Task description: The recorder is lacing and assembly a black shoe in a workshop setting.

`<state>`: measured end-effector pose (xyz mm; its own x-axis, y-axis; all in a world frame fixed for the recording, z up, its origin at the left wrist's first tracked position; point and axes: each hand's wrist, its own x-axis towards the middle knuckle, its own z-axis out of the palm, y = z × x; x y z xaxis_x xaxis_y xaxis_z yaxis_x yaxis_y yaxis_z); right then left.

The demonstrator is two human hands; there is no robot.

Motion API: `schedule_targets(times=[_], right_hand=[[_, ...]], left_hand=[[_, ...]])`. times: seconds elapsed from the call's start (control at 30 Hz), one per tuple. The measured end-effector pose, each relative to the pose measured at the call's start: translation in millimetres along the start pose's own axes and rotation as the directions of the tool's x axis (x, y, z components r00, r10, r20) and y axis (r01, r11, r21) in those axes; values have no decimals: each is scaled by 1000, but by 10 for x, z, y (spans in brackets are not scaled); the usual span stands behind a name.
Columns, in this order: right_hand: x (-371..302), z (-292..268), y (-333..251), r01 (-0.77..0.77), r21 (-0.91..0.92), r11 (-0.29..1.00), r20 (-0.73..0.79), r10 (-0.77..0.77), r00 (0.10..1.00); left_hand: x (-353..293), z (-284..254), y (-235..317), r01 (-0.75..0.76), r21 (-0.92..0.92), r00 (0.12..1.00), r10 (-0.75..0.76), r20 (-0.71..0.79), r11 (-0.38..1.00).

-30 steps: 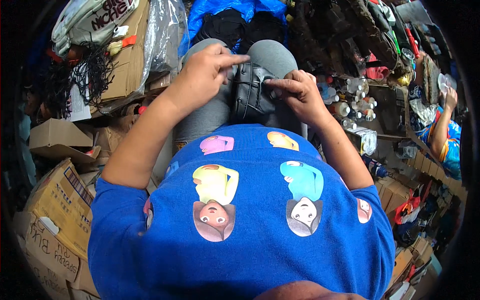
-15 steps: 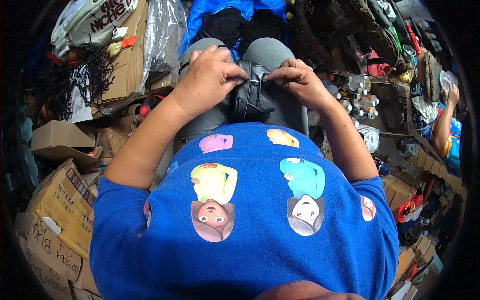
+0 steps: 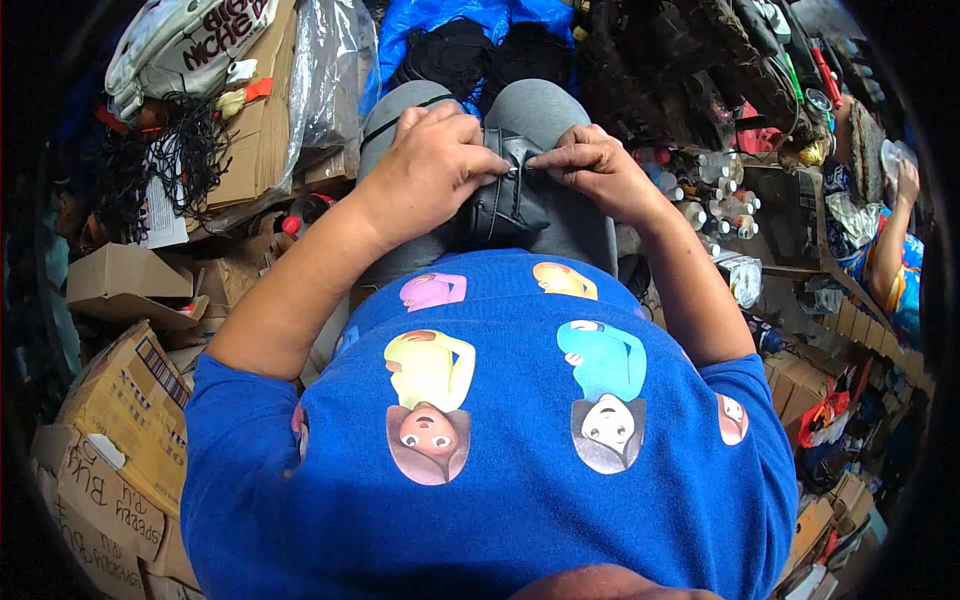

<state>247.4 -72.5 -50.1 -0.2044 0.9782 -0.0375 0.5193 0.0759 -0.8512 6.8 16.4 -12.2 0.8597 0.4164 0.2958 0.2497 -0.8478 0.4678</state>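
Note:
A black, stitched leather piece (image 3: 518, 211), shaped like a shoe upper, lies on my lap between my grey-clad knees. My left hand (image 3: 437, 165) pinches its upper part from the left, thumb and forefinger together. From the right, my right hand (image 3: 597, 172) pinches at the same spot, its fingertips a short gap from the left ones. A small bright glint shows between the fingertips; whether a thin lace is in them too, I cannot tell. A thin black cord (image 3: 388, 126) runs across my left knee beside the left hand.
Black coiled material (image 3: 445, 52) rests on a blue sheet beyond my knees. Cardboard boxes (image 3: 125, 283) and a tangle of black laces (image 3: 187, 145) are at left. Several small bottles (image 3: 730, 205) stand at right. Another person's arm (image 3: 890, 240) shows at the far right.
My left hand has shifted slightly right and down, bringing its fingertips closer to the right hand's. The leather's top edge looks more folded between them. My right hand has hardly moved.

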Motion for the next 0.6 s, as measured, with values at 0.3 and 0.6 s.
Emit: schedule_targets(times=[0.3,0.6], right_hand=[[56,44,61,-41,91,995,6,41,999],[54,97,39,11,-75,997,-54,-15,998]], left_hand=[[44,83,-360,98,-282,991,-68,112,954],[-5,138,-322,131,-231,990,-113,89,964]])
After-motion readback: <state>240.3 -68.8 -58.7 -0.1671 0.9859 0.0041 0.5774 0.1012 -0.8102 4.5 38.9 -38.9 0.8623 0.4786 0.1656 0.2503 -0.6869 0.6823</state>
